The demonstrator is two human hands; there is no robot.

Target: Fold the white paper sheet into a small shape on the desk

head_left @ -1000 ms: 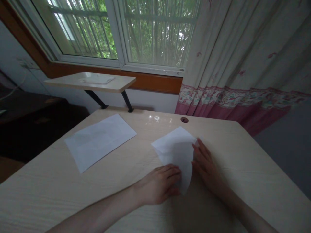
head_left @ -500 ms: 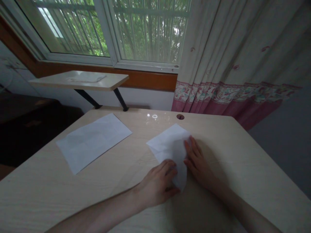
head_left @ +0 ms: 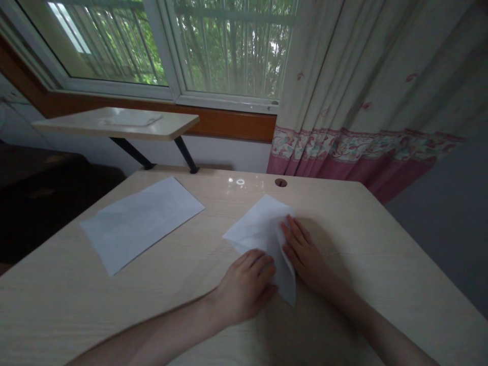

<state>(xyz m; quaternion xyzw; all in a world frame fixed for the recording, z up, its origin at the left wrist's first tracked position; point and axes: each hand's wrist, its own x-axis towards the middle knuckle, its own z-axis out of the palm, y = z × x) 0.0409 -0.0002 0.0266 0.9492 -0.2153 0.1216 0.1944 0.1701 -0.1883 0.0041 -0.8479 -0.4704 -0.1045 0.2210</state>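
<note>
Up comes the right edge of the creased paper (head_left: 259,221)! It lies on the counter (head_left: 57,305) at one o'clock from the left grip (head_left: 247,284), and that side now bows inward, not pressed flat. Right grip (head_left: 305,254), at three o'clock, lays extended fingers along it; left fingers curl over the paper, pinching or merely pressing, can't tell.

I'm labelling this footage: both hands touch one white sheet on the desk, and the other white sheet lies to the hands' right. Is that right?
The side is wrong. The left hand and right hand do touch one white sheet on the desk, but the head view shows the other white sheet lying to their left, not right.
</note>
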